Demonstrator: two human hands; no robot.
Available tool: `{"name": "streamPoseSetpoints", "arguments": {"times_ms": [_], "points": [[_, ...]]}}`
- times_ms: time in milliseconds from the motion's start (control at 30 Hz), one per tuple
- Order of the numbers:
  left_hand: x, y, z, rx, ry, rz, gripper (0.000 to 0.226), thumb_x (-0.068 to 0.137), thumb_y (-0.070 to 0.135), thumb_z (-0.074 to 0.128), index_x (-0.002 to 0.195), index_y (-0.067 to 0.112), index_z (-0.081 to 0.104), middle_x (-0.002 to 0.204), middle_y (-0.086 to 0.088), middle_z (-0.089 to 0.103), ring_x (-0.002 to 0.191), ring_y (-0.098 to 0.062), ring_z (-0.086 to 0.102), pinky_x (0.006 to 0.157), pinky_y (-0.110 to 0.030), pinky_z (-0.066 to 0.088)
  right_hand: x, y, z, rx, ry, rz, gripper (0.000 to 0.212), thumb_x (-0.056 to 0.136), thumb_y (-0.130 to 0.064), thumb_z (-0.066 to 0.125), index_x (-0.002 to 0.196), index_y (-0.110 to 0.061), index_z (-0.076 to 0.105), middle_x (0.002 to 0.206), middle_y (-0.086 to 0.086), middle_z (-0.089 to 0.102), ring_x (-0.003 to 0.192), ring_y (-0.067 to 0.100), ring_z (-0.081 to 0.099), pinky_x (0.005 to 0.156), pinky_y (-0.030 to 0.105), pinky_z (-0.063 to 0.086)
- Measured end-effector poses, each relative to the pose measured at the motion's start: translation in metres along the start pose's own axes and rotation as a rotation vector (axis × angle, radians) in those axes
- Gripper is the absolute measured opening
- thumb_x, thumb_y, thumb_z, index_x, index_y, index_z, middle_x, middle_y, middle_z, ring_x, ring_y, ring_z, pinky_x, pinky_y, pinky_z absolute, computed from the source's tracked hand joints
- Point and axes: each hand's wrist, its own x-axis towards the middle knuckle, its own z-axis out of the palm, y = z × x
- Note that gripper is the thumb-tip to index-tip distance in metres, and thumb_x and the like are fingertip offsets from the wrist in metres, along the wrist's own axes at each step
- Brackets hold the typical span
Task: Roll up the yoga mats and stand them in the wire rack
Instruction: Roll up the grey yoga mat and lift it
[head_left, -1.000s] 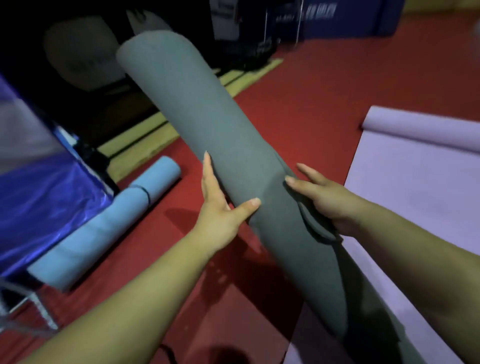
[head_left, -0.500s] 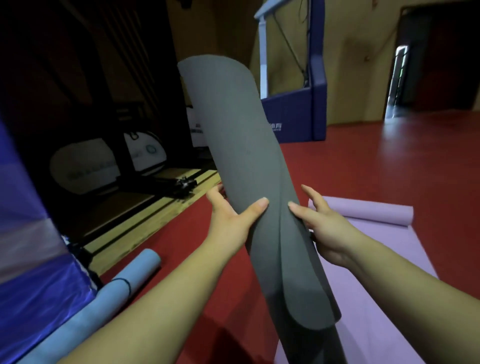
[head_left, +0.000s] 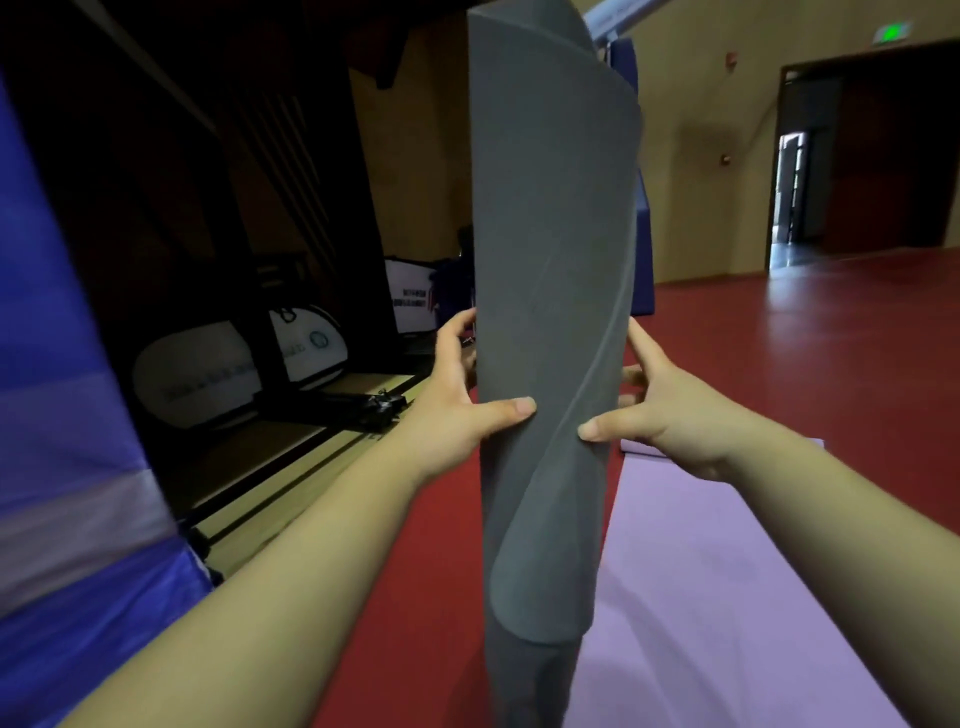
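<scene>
A rolled grey yoga mat (head_left: 550, 260) stands nearly upright in front of me, its top past the upper edge of the view and its loose outer flap curving down the roll. My left hand (head_left: 457, 400) grips its left side, thumb across the front and fingers behind. On the right side my right hand (head_left: 660, 410) holds it the same way, thumb on the front. A purple mat (head_left: 717, 571) lies unrolled on the red floor at the lower right. No wire rack is in view.
A blue padded structure (head_left: 57, 415) fills the left edge. Dark stands and white oval bags (head_left: 208, 379) sit on a wooden strip behind the mat. Red floor (head_left: 805, 353) stretches right toward a doorway (head_left: 789, 187).
The grey mat has swung from a leftward tilt to nearly upright and risen. Both hands stayed on its sides. My view lifted, so the light blue rolled mat on the floor is out of sight.
</scene>
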Motion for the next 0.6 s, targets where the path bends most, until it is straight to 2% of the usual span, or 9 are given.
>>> {"name": "streamPoseSetpoints", "arguments": {"times_ms": [100,200,267,333,400,433,500,600], "points": [[-0.014,-0.005,-0.013,0.033,-0.002,-0.042,0.104,0.069,0.034,0.086,0.149,0.046,0.021,0.149,0.009,0.047,0.134,-0.005,0.050,0.111,-0.044,0.046,0.002,-0.001,0.013,-0.077,-0.082,-0.040,0.136,0.062,-0.001,0.094,0.148,-0.067,0.011,0.145,-0.009,0.048,0.107,0.025,0.072,0.093,0.047,0.057],[-0.026,-0.010,-0.032,0.076,0.027,-0.074,0.103,0.066,0.034,0.087,0.150,0.044,0.028,0.150,0.008,0.044,0.134,-0.009,0.051,0.110,-0.046,0.046,0.008,-0.001,0.032,-0.139,-0.044,-0.050,0.153,0.050,-0.018,0.102,0.147,-0.067,-0.007,0.144,-0.009,0.051,0.114,0.017,0.069,0.096,0.045,0.057],[-0.032,-0.013,-0.044,0.134,0.043,-0.091,0.105,0.063,0.033,0.087,0.153,0.038,0.031,0.150,0.005,0.046,0.135,-0.010,0.051,0.112,-0.047,0.045,0.012,0.000,0.047,-0.214,-0.001,-0.068,0.160,0.043,-0.029,0.104,0.145,-0.067,-0.013,0.141,-0.010,0.054,0.120,0.011,0.063,0.099,0.042,0.055],[-0.040,-0.016,-0.056,0.172,0.045,-0.104,0.114,0.065,0.024,0.085,0.156,0.043,0.020,0.148,0.004,0.046,0.132,-0.010,0.053,0.108,-0.047,0.049,0.015,0.005,0.066,-0.255,0.021,-0.087,0.162,0.038,-0.039,0.104,0.143,-0.070,-0.016,0.144,-0.007,0.050,0.125,0.012,0.058,0.102,0.042,0.053],[-0.048,-0.015,-0.067,0.171,0.051,-0.097,0.122,0.071,0.013,0.078,0.150,0.063,0.000,0.148,0.004,0.044,0.129,-0.014,0.056,0.102,-0.047,0.053,0.014,0.007,0.086,-0.283,0.065,-0.109,0.165,0.031,-0.049,0.102,0.141,-0.070,-0.019,0.148,-0.003,0.037,0.130,0.016,0.051,0.106,0.045,0.048],[-0.051,-0.013,-0.072,0.169,0.062,-0.089,0.120,0.074,0.011,0.073,0.146,0.070,-0.004,0.148,0.006,0.044,0.129,-0.015,0.056,0.103,-0.048,0.052,0.014,0.006,0.094,-0.299,0.072,-0.130,0.166,0.032,-0.049,0.102,0.142,-0.068,-0.021,0.147,-0.007,0.031,0.131,0.015,0.047,0.107,0.042,0.046],[-0.052,-0.008,-0.079,0.160,0.093,-0.075,0.108,0.079,0.019,0.068,0.140,0.077,0.000,0.147,0.013,0.044,0.133,-0.014,0.052,0.109,-0.049,0.047,0.017,0.003,0.109,-0.350,0.058,-0.178,0.165,0.037,-0.047,0.101,0.145,-0.062,-0.022,0.143,-0.012,0.026,0.130,0.012,0.041,0.108,0.038,0.042],[-0.054,-0.002,-0.086,0.141,0.228,-0.078,0.082,0.082,0.048,0.071,0.136,0.076,0.016,0.143,0.019,0.047,0.132,-0.007,0.051,0.110,-0.047,0.047,0.026,-0.004,0.124,-0.357,0.042,-0.245,0.156,0.039,-0.057,0.097,0.147,-0.062,-0.014,0.143,-0.010,0.029,0.136,0.015,0.038,0.113,0.045,0.040]]}}
